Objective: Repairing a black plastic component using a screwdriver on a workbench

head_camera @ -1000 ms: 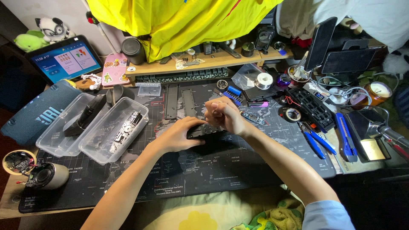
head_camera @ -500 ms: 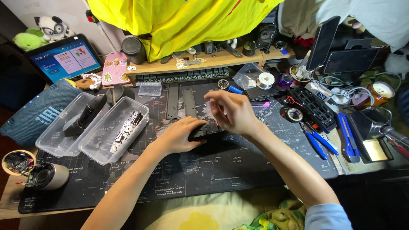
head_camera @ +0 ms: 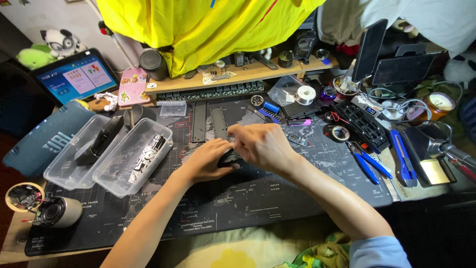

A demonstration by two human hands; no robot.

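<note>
A small black device part (head_camera: pixel 231 160) lies on the dark map-printed desk mat (head_camera: pixel 258 198) at the middle of the desk. My left hand (head_camera: pixel 207 160) rests on its left side and holds it down. Over its top right, my right hand (head_camera: pixel 263 145) is curled with the fingertips pinched on the part's upper edge; what they pinch is hidden. Just behind the hands lie two flat dark metal strips (head_camera: pixel 208 121).
Two clear plastic tubs (head_camera: pixel 111 149) with dark parts stand left. A blue speaker (head_camera: pixel 42 141), a tablet (head_camera: pixel 74 77) and a small round speaker unit (head_camera: pixel 52 212) sit further left. Blue pliers (head_camera: pixel 367 164), a blue cutter (head_camera: pixel 402 159), tape rolls, cables and a wooden shelf (head_camera: pixel 223 79) crowd the right and back.
Both hands stay on the black part. My right hand has shifted slightly left and down onto the part's upper edge.
</note>
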